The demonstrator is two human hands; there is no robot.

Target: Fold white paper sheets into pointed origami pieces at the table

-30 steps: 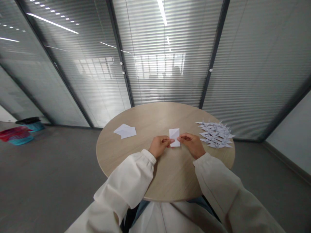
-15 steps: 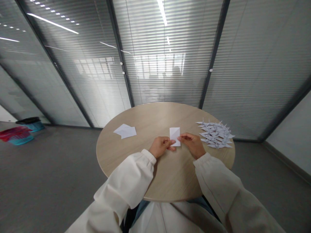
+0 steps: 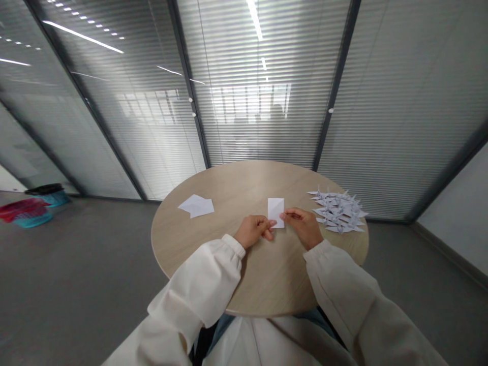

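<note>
Gently, left hand (image 3: 252, 230) and right hand (image 3: 303, 227) pinching a folded white paper rectangle (image 3: 276, 211), origami cranes (image 3: 338, 212) nearby

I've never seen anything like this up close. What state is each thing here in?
Folded white paper: rectangular, pinched between both hands above the table.
Left hand: fingers gripping the paper's lower left edge.
Right hand: fingers gripping the paper's right edge.
Second paper: folded, lying loose on the table.
Paper cranes: folded, heaped together.
Round table: standing, bearing papers and cranes.
Window blinds: lowered behind the glass.
</note>
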